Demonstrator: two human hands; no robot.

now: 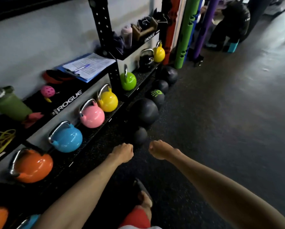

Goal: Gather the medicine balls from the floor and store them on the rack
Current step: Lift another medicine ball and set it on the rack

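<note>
Head camera looked down along a gym wall, with a black metal storage rack point(102, 22) running up the left side and a dark speckled rubber floor point(212, 138) on the right. Two bare forearms reached forward from the near edge. The left hand point(122, 152) and the right hand point(159, 149) hung side by side with a small gap between them. Each had its fingers curled into a fist and held nothing.

Just beyond the knuckles, a small black medicine ball point(140, 135) lay on the floor at the foot of the rack. Farther along the same line sat a large black medicine ball point(145, 111), then a black medicine ball printed with a green hand point(156, 96). Past these were two more dark balls point(161, 85), also on the floor against the rack's base.

The low shelf carried a row of round kettlebells. From near to far they were orange point(32, 166), blue point(67, 138), pink point(92, 115), yellow point(108, 100) and green point(128, 80). The shelf above held a green shaker bottle point(8, 103), a pink perforated ball point(47, 91) and a blue clipboard with paper and a pen point(87, 66). At the far end stood a tall green foam tube point(186, 30). A sandalled foot point(145, 195) showed at the near edge.
</note>
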